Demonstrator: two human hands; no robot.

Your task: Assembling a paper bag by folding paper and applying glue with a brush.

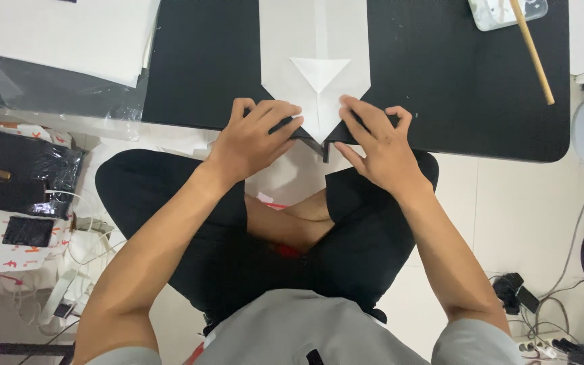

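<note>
A white sheet of paper [313, 47] lies on a low black table [454, 88], folded to a point toward me, with a small triangular flap near its tip. My left hand [255, 135] presses its fingers on the left slanted edge of the point. My right hand [376, 138] presses on the right slanted edge. Both hands rest at the table's near edge, fingers spread flat on the paper. I sit cross-legged on the floor in black trousers.
A wooden stick [532, 51] and a small clear tray [505, 12] lie at the table's far right. White sheets [62, 34] and plastic wrap lie at the left. A black bag [15, 176], a phone [28, 231] and cables sit on the floor at left; more cables at right.
</note>
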